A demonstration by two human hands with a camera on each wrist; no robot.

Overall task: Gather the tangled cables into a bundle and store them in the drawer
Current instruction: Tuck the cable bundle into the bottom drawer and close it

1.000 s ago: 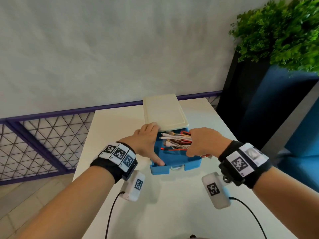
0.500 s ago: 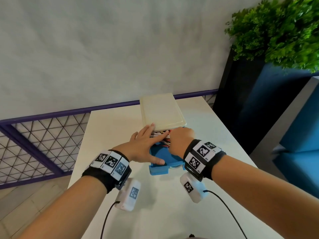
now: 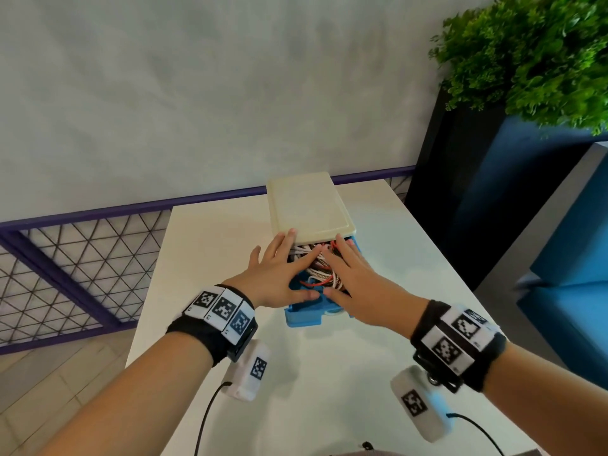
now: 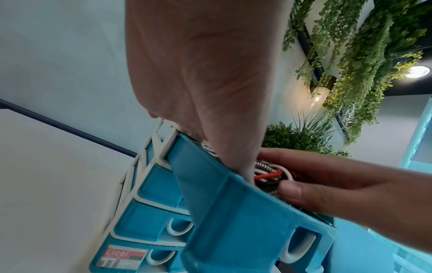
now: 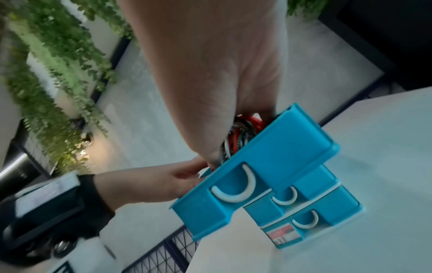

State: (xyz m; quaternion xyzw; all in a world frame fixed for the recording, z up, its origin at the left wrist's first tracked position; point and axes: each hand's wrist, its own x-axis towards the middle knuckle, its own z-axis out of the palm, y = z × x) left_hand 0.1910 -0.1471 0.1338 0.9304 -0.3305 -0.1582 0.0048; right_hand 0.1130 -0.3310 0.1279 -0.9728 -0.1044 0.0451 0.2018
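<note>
A small drawer unit with a cream top (image 3: pixel 309 205) stands on the white table (image 3: pixel 204 245). Its blue top drawer (image 3: pixel 302 315) is pulled out toward me. Tangled red, white and braided cables (image 3: pixel 317 268) fill it. My left hand (image 3: pixel 296 271) lies flat on the cables' left side with fingers straight and thumb at the drawer front. My right hand (image 3: pixel 345 271) presses flat on their right side. The left wrist view shows the drawer's side wall (image 4: pixel 222 203), cables (image 4: pixel 266 173) and the right thumb (image 4: pixel 292 190). In the right wrist view the cables (image 5: pixel 243 129) bulge above the drawer (image 5: pixel 280 147).
Two lower drawers (image 5: pixel 304 199) with white handles are closed. A purple mesh railing (image 3: pixel 82 258) runs behind and left of the table. A black planter with a green plant (image 3: pixel 526 60) and blue seating (image 3: pixel 566 307) stand to the right.
My right hand has gone from curled over the cables at the drawer's right side to lying flat on them. The left hand has slid further onto the cables.
</note>
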